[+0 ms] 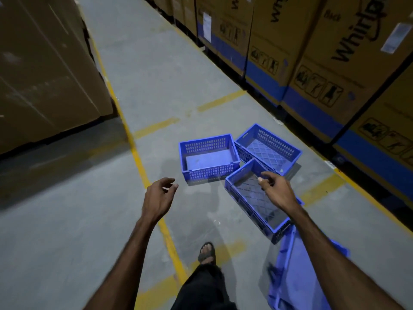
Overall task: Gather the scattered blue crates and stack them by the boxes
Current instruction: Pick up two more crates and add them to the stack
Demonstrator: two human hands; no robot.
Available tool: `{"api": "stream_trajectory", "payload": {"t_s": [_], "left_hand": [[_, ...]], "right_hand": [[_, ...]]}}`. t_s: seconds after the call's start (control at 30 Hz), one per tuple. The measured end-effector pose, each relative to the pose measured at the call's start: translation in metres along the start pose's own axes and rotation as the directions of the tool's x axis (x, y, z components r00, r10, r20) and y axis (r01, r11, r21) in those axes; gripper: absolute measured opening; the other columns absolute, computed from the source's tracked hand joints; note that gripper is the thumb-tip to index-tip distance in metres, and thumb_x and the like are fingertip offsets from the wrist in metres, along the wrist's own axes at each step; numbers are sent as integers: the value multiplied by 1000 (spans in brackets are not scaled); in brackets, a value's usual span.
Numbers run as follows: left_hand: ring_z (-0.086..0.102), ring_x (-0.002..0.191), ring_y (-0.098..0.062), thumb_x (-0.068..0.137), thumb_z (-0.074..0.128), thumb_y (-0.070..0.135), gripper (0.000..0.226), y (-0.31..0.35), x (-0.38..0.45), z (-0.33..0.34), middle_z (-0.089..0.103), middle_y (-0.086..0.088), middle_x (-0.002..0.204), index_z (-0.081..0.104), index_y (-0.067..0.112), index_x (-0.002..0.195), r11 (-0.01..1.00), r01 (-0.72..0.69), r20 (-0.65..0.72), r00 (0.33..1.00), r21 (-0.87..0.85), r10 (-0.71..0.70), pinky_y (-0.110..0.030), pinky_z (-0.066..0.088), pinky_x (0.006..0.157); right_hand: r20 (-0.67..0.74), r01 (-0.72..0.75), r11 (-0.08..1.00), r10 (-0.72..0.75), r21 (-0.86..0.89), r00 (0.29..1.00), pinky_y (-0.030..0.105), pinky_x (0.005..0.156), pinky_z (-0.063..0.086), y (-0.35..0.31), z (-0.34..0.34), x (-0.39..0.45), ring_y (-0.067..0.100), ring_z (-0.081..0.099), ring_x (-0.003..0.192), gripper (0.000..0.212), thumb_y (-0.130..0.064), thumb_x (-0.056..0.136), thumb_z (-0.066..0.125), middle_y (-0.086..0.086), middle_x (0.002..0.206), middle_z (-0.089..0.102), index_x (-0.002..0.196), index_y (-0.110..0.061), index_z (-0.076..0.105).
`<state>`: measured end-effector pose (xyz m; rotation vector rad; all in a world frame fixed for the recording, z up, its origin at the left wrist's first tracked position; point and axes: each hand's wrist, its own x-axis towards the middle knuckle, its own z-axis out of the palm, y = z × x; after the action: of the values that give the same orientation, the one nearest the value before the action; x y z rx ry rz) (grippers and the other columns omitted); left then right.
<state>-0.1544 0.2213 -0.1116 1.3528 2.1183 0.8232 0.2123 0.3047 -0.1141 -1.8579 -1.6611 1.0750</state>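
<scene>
- Boxes (335,52) (large printed cartons) line the right side of the aisle. The crates lie on the floor (67,220) near their base, not yet stacked.
- Blurred crate (297,276) sits lowest in view, beside the right forearm. Trip hazard: a forward step could catch its rim.
- Near crate (257,198) lies skewed, its far corner touching or almost touching the two crates beyond. Lifting it by one wall would likely tilt it and knock the others.
- Left crate (209,156) and right crate (268,148) differ in depth (stacking mismatched crates may seat poorly).
- Right hand (277,189) hovers over the near crate, fingers loosely curled, grasping nothing.
- Left hand (159,195) is raised over bare floor, half-curled, empty.
</scene>
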Motion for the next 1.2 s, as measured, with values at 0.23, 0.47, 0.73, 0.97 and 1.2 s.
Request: {"api": "stream_trajectory", "payload": {"t_s": [0.23, 0.47, 0.73, 0.97, 1.2], "left_hand": [[71, 78, -13, 96, 69, 35, 27, 15, 125, 18, 76, 2, 92, 76, 17, 115, 999, -53, 70, 996, 5, 52, -33, 53, 76], [69, 77, -16, 96, 68, 32, 27, 22, 211, 38, 76, -2, 93, 76, 13, 115, 1000, -12, 85, 996, 24, 10, -36, 55, 80], [72, 85, -14, 96, 66, 40, 30, 18, 294, 77, 76, 3, 98, 74, 20, 117, 992, 108, 78, 990, 66, -114, -39, 58, 84], [71, 84, -10, 96, 65, 45, 32, -1, 375, 127, 75, 5, 99, 75, 23, 117, 977, 199, 15, 980, 76, -201, -36, 57, 80], [70, 83, -9, 97, 65, 41, 28, -75, 448, 196, 75, 5, 95, 76, 21, 114, 980, 188, -26, 982, 71, -187, -35, 56, 78]], "right_hand": [[-47, -80, 996, 78, -38, 996, 41, 94, 54, -34, 11, 89, 26, 68, 106, 42, -38, 98, 64, 8, 117, 72, 132, -14, 66], [-33, -102, 992, 100, -70, 994, 41, 97, 54, -53, 17, 183, 23, 67, 107, 40, -42, 96, 61, 5, 119, 73, 129, -20, 68], [81, -53, 996, 59, -68, 995, 35, 91, 48, -62, 19, 327, 25, 65, 105, 36, -34, 99, 63, 1, 103, 67, 129, -16, 67], [160, -21, 994, 37, -103, 986, 41, 96, 53, -28, 44, 465, 26, 68, 108, 42, -39, 98, 62, 6, 116, 74, 133, -16, 65], [177, 13, 990, 12, -141, 984, 47, 94, 55, 42, 109, 572, 26, 70, 104, 44, -41, 100, 62, 8, 115, 74, 135, -15, 64]]}}
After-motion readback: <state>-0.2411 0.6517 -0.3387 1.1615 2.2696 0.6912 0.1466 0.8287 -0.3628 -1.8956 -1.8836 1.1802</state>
